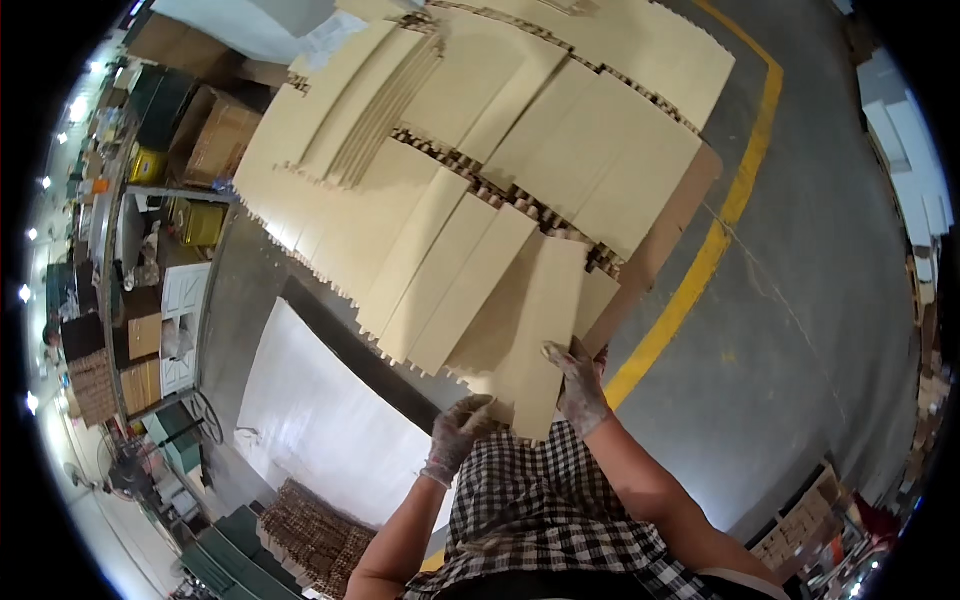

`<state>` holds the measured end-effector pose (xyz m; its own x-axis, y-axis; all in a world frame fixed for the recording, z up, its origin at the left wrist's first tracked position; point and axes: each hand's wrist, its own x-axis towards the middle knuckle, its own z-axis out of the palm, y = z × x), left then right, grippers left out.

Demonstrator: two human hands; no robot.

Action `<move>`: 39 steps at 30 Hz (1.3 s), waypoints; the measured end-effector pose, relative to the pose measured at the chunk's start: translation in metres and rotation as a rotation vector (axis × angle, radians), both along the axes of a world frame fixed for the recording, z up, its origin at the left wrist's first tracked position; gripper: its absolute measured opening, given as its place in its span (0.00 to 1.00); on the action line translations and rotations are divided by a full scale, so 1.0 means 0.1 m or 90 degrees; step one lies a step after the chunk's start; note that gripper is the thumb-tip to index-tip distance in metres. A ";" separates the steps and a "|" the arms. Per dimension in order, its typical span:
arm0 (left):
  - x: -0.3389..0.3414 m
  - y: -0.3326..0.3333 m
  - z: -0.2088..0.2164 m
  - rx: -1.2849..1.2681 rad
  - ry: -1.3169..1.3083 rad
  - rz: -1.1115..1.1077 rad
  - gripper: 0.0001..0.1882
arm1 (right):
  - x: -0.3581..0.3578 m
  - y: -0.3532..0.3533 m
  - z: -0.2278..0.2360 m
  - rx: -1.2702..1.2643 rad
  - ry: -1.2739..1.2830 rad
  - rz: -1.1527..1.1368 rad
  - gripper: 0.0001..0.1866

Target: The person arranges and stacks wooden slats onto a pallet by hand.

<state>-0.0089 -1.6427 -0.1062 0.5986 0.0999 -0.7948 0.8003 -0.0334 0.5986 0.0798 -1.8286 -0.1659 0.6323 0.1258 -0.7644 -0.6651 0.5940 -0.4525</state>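
Observation:
A long tan cardboard strip (pixel 540 330) with notched ends lies tilted in front of me, its near end close to my checkered apron. My right hand (pixel 580 385), in a stained thin glove, grips the strip's right edge with the thumb on top. The gloved left hand (pixel 462 432) is closed at the near left corner, fingertips pinched; the fingers partly hide what they hold there. Beyond the strip, layered tan cardboard pieces (pixel 400 250) with toothed ends overlap in rows across a broad stack.
A white sheet-like surface (pixel 320 400) lies left of the stack. Bundled brown cardboard (pixel 315 530) stands at lower left. Shelves with boxes (pixel 160 330) and a fan (pixel 125 465) are farther left. A yellow floor line (pixel 690 290) runs along the right.

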 end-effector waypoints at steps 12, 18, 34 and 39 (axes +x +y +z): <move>1.28 0.96 -0.03 0.603 -0.439 -0.115 0.28 | 0.38 0.99 0.24 -0.024 -0.040 -0.035 0.17; 1.70 1.23 -0.33 0.534 -0.224 -0.236 0.34 | 0.45 1.05 0.19 -0.063 -0.012 0.061 0.21; 1.75 1.18 -0.29 0.551 -0.138 -0.298 0.37 | 0.64 1.14 0.25 -0.365 -0.079 0.253 0.27; 1.76 1.16 -0.28 0.522 -0.128 -0.230 0.38 | 0.67 1.09 0.16 -0.266 -0.056 0.260 0.28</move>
